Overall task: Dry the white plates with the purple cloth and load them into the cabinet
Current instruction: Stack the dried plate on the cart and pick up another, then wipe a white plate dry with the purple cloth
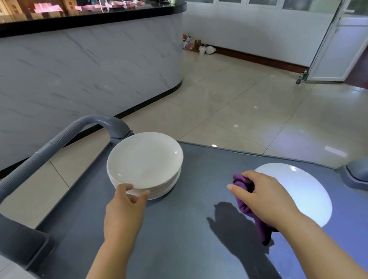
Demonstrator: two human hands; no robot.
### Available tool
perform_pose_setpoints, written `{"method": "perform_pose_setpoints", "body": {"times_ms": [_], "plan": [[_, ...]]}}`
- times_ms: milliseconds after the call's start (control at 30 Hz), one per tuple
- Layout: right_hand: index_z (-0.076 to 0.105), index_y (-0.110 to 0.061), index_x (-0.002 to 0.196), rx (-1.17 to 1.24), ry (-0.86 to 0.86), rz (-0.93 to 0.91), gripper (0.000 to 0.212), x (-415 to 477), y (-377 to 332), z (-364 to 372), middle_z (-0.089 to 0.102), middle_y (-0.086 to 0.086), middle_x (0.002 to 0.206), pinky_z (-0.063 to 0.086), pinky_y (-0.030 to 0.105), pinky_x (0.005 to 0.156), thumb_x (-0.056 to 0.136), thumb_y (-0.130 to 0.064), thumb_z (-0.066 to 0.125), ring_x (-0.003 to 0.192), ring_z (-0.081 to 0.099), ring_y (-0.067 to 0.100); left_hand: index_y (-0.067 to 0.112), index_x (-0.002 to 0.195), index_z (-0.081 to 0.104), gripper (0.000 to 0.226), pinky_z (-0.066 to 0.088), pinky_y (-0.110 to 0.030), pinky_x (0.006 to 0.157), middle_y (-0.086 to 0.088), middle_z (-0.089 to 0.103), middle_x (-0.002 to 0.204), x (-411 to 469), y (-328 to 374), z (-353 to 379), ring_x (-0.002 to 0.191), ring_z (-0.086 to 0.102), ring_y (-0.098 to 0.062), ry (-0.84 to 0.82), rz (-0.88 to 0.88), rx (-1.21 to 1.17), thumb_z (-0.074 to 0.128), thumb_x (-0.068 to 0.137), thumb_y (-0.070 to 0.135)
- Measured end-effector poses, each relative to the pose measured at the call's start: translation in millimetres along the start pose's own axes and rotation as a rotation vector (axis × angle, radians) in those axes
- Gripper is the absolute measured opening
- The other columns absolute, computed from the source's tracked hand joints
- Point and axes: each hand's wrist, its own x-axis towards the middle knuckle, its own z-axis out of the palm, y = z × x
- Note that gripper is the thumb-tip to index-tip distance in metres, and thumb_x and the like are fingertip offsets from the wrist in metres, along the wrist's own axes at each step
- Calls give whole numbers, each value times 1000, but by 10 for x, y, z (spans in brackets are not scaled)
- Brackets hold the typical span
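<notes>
Head view: your left hand (pixel 123 207) reaches to the near rim of a stack of round white ceramic plates (pixel 145 165), thumb laid on the top plate's edge and fingers curled against the side of the pile, pinching it. The stack sits on the far left part of the flat dark grey plastic cart top (pixel 191 242), just beside the base of the cart's curved grey handle (pixel 41 154), which runs along the left side.

Your right hand (pixel 261 193) grips a bunched purple cloth (pixel 243 204), the forefinger stretched out to the left while the other fingers close round the fabric. A tail of the cloth hangs below the wrist. The hand covers the left edge of a single round white plate (pixel 300 192) lying flat on the right part of the cart top, well apart from the stack; whether the cloth touches that plate cannot be told.

Beyond the cart, a white marble-patterned counter (pixel 65 68) with a black top curves along the far left, and pale glossy floor tiles (pixel 243 99) lead to an open glass door (pixel 339 34) at far right.
</notes>
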Motion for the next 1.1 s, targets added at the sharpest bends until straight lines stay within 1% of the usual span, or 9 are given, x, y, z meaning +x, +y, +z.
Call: {"method": "perform_pose_setpoints", "body": {"times_ms": [167,400,567,633,733,833,900,1000,1100], "plan": [[57,-29,83,-25,-66,52,28,-147,410,-194,65,-8,77,55,37,72,81,-57,58,74,64,14,25,95,59,17,43,-27,58,7,66,82,-274,161,334,70,62,-10,-141,28,34,65,86,39],[57,-30,87,-68,-76,183,30,-466,1051,-605,62,-15,85,51,30,72,82,-59,59,81,60,10,25,80,59,17,56,-39,74,3,62,74,-542,418,1134,75,62,-20,-420,127,211,66,84,40],[56,-29,87,-97,-40,271,32,-623,1534,-884,61,-13,83,50,30,69,83,-60,58,79,59,11,25,76,54,23,49,-30,67,4,60,76,-715,666,1791,73,60,-20,-529,244,358,62,88,44],[52,-27,82,-131,-13,306,34,-656,1693,-989,59,-8,81,44,28,63,85,-60,57,76,56,13,23,81,56,25,45,-29,65,4,61,81,-756,780,2033,76,58,-18,-543,284,406,59,89,47],[52,-25,84,-170,35,367,36,-649,1913,-1102,57,-7,81,44,31,64,85,-61,55,78,56,17,15,105,57,40,45,-32,73,-1,64,103,-809,941,2343,95,60,-24,-534,282,461,54,91,53],[53,-23,85,-147,68,419,38,-611,2097,-1152,58,-4,83,46,33,67,86,-60,55,80,57,19,4,118,44,56,47,-38,77,-14,61,117,-799,1032,2541,104,60,-35,-451,171,404,60,89,49],[53,-22,84,-128,82,430,38,-593,2195,-1162,58,-3,82,45,33,65,86,-60,55,78,56,19,1,115,39,58,48,-40,76,-18,61,114,-782,1031,2620,101,60,-38,-428,104,356,67,86,42],[53,-23,86,-119,75,443,39,-571,2282,-1146,58,-3,82,43,32,62,85,-62,54,78,56,18,0,110,44,54,47,-39,71,-18,62,109,-751,970,2695,96,59,-36,-428,48,304,71,83,38],[54,-23,89,-138,58,432,40,-543,2305,-1111,58,-2,84,42,32,60,85,-63,53,78,56,19,4,87,52,40,38,-32,58,-12,62,89,-697,963,2684,79,56,-30,-455,-6,274,74,80,37]]}}
